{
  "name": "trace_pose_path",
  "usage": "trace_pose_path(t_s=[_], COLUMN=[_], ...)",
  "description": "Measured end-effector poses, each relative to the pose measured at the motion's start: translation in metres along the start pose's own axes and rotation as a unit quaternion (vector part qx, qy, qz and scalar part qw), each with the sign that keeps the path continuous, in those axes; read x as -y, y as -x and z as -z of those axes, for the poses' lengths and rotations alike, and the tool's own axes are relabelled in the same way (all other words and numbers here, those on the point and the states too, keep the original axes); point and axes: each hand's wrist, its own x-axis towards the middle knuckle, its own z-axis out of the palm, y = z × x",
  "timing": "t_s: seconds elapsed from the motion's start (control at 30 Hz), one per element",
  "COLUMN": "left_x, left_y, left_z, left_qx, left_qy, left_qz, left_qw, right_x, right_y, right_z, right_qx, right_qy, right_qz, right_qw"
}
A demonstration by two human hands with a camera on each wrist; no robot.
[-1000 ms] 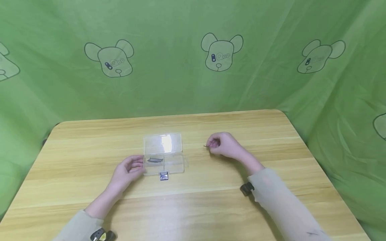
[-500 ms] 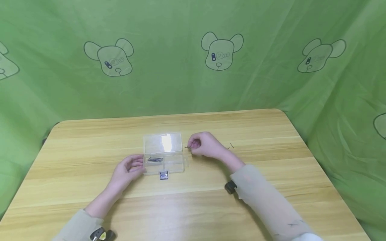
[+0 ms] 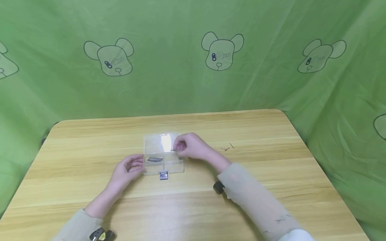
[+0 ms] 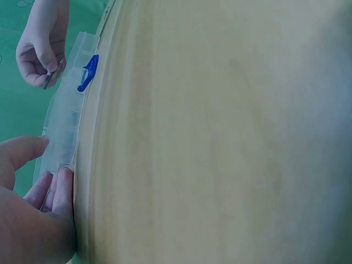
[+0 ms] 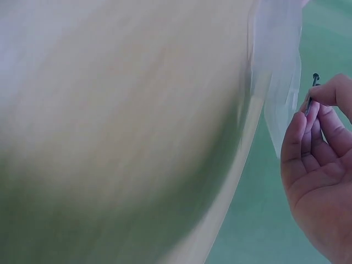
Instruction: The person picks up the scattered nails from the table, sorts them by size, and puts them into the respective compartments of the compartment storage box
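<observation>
Wooden surface (image 3: 259,201) carried a clear box (image 3: 163,154), lid open flat behind it. Left hand (image 3: 128,171) rested against the box's left end, fingers relaxed and straight. Right hand (image 3: 190,146) hung over the box's right side, pinching a small nail (image 5: 311,93). Several nails (image 3: 155,160) lay in the box's left compartment. Two loose nails (image 3: 228,147) lay well right of the box.

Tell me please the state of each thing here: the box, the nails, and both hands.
Box: open, lid laid back flat, blue latch at the front.
Nails in box: lying flat in the left compartment.
Held nail: pinched in the right hand, above the box.
Loose nails: lying on the table, right of the box.
Left hand: relaxed, fingers touching the box's left end.
</observation>
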Motion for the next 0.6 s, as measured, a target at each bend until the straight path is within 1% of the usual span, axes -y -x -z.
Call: trace_pose_path(t_s=[0.23,0.6], left_x=[-0.001,0.002], left_y=[0.000,-0.001], left_z=[0.000,0.000], left_qx=[-0.001,0.000], left_qy=[0.007,0.012], left_qz=[0.006,-0.001], left_qw=[1.0000,0.9999], right_x=[0.008,0.022], right_y=[-0.009,-0.022], right_z=[-0.013,-0.028], right_qx=[0.008,0.016], right_qy=[0.008,0.009], right_qz=[0.012,0.038], right_qw=[1.000,0.999])
